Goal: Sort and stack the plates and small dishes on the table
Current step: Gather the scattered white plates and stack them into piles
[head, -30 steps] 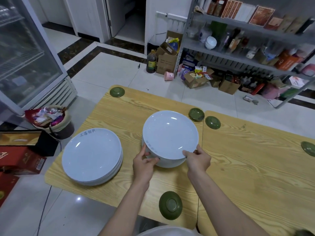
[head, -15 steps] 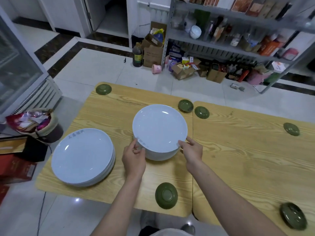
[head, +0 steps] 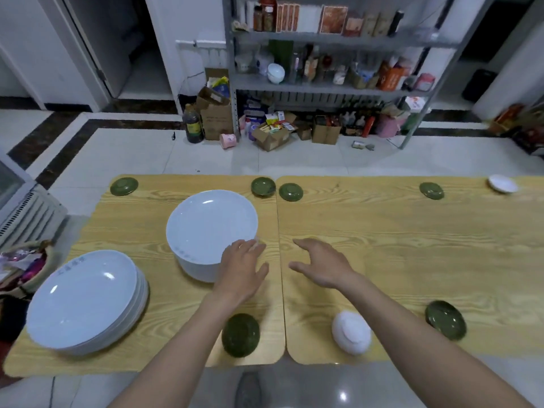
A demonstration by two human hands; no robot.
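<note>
Nearest you, a small round dark green dish sits by the front edge of the left light-wood table, just right of your left forearm. Across the seam, on the right light-wood table, a small white dish turned upside down lies left of your right forearm. A second dark green dish lies on the forearm's other side.

At the near left corner stands a low stack of wide white plates, with blue lettering on the top rim.

Your left hand is loose, fingers straight, gripping nothing. Its fingertips lie at the near right rim of the taller stack of deep white plates; you cannot tell whether they touch it. Your right hand is spread over the right table just past the seam, fingers apart, holding nothing, clear of that stack.

The taller stack stands mid-way back on the left table. Its top plate is glossy, with faint blue marks on the near rim.

Along the far edge lie four more green dishes and a small white saucer at far right. Beyond, a grey metal shelf stands on the tiled floor among cardboard boxes.
</note>
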